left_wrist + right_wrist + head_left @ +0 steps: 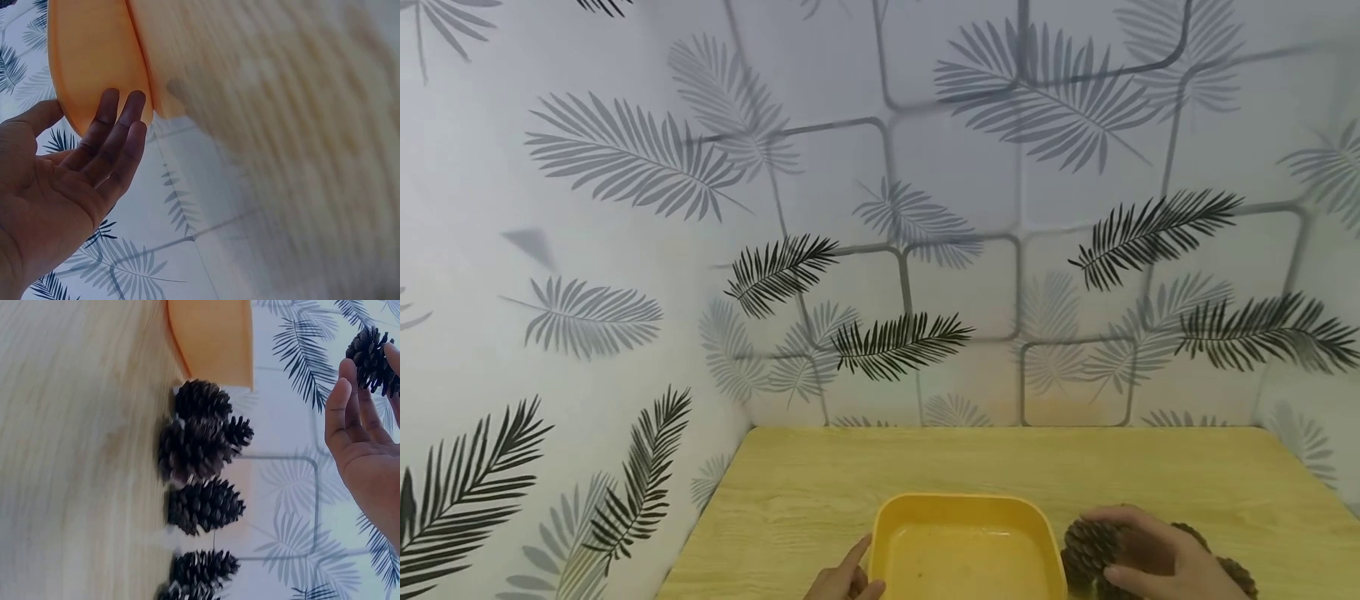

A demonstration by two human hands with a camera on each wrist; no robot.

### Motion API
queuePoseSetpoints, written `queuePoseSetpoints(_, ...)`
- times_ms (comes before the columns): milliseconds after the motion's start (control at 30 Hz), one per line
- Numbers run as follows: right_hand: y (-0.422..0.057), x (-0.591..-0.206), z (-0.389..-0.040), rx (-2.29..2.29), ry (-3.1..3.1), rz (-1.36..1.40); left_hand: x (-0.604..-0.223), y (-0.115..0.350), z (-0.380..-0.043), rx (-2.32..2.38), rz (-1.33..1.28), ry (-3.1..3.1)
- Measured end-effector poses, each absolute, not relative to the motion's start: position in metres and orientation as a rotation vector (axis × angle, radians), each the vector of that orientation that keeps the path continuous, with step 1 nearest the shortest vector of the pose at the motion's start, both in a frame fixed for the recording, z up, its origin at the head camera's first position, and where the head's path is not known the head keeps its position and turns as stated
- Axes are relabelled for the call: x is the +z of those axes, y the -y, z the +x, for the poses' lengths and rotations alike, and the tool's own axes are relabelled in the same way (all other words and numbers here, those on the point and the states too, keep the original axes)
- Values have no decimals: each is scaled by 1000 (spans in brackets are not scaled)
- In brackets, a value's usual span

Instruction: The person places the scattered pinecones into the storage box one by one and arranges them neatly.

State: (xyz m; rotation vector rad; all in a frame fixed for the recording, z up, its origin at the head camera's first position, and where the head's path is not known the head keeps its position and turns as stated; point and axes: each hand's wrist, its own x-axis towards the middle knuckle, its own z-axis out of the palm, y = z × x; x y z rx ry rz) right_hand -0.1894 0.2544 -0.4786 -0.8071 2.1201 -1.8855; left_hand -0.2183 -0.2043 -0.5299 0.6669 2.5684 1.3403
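Observation:
A yellow rectangular tray (966,502) with raised walls sits on the table at the bottom middle of the head view. My left hand (846,579) is at its left side. In the left wrist view, loosely extended fingers lie against the outer wall of the tray (94,56), and the thumb meets its rim. To the right of the tray, my right hand (1172,558) pinches a brown pine cone (1092,543) between thumb and fingers. The right wrist view shows this pine cone (370,359) raised above several others, with its far side hidden by the hand.
Several more pine cones (206,503) stand in a row on the wood-patterned table (820,458), close to the tray's right side. Some are partly covered by the right hand in the head view. Behind the table hangs a pale leaf-patterned curtain (955,292).

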Motion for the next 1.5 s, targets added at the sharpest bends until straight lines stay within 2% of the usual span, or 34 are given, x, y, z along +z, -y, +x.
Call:
queuePoseSetpoints(133, -240, -472, -194, -1867, -2198, -807, -542, 207, -228, 1381, 720, -2529)
queuePoseSetpoints(367, -216, -469, -203, -1877, -2136, -894, -591, 221, -255, 1389, 683, -2499)
queuePoseSetpoints(567, -199, -467, -210, -1918, -2021, -1041, -578, 220, -246, 1379, 731, -2505)
queuePoseSetpoints(700, -189, -464, -212, -1886, -2061, -976, -560, 218, -239, 1382, 712, -2479)
queuePoseSetpoints(900, -175, -463, -219, -1831, -2150, -863, -587, 224, -251, 1440, 679, -2437)
queuePoseSetpoints(1167, -146, -475, -233, -1814, -2123, -859, -623, 234, -269, 1404, 617, -2434)
queuePoseSetpoints(1500, -106, -485, -258, -1753, -2150, -811, -620, 234, -275, 1257, 643, -2536)
